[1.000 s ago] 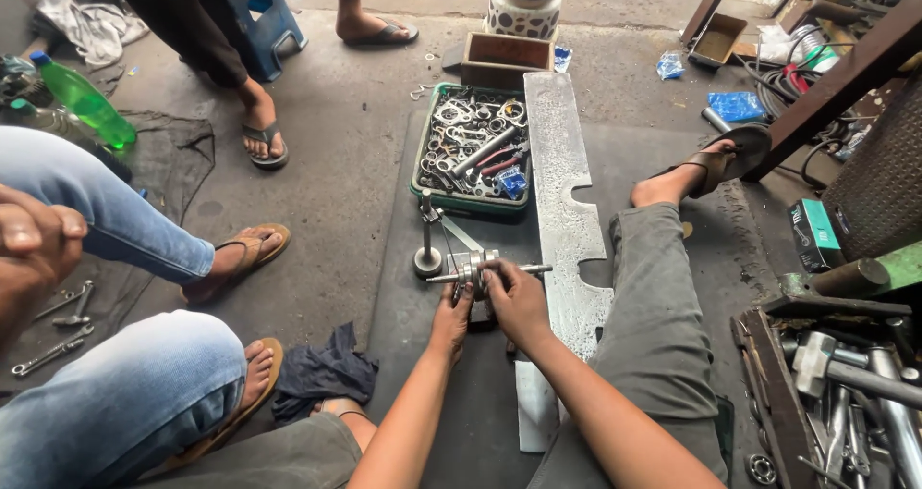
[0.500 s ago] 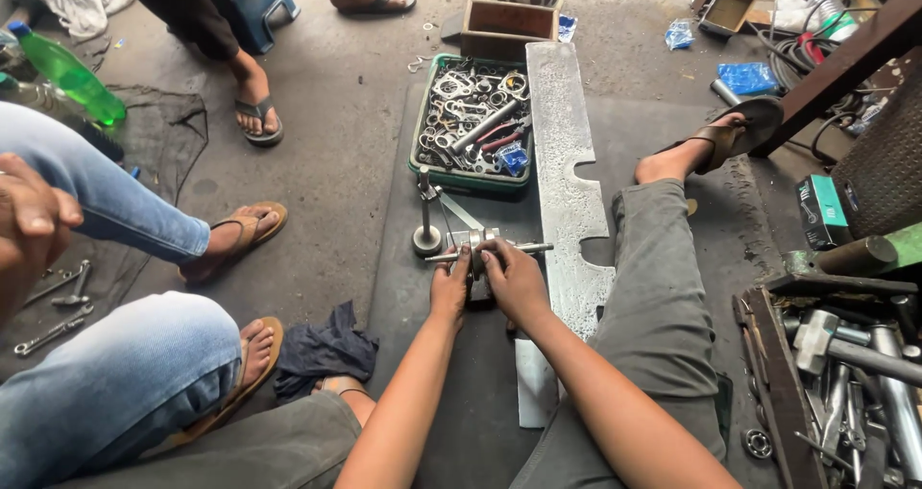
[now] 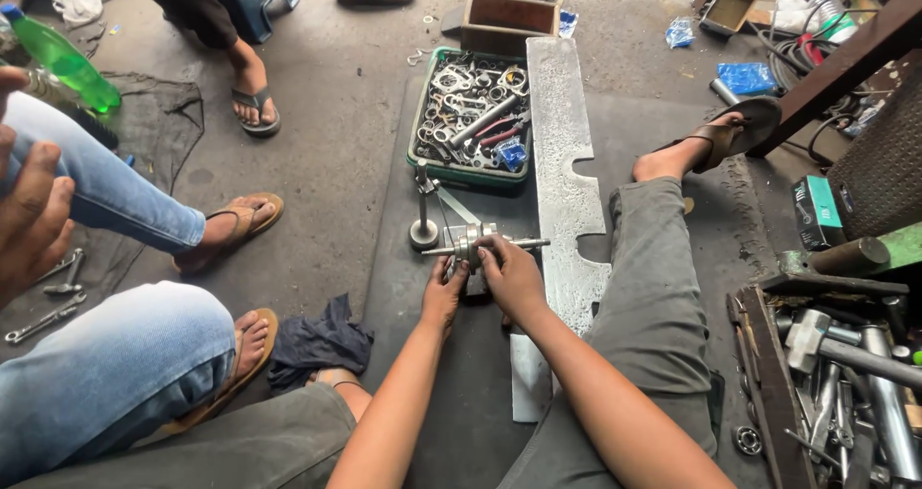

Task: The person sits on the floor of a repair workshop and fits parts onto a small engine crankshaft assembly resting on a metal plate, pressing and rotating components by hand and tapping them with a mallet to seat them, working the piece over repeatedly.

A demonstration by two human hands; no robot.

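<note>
You sit on the floor with both hands on a small silver metal shaft assembly [image 3: 477, 247] resting on a dark rubber mat [image 3: 451, 403] between your legs. Your left hand [image 3: 444, 295] grips its lower left side; your right hand [image 3: 511, 276] closes over its top. Just beyond stands a green plastic tray of wrenches [image 3: 471, 119], beside a long grey metal plate [image 3: 565, 162].

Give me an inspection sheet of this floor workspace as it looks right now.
Surface: dark rubber mat on concrete floor.
Job's things: metal shaft assembly on the mat.
Clutter: green tray of wrenches, long metal plate, dark rag, toolbox of hammers.
Hands: left hand and right hand both grip the assembly.
Cables: coiled wire top right.
Surroundings: another person's jeans-clad legs, green bottle.
</note>
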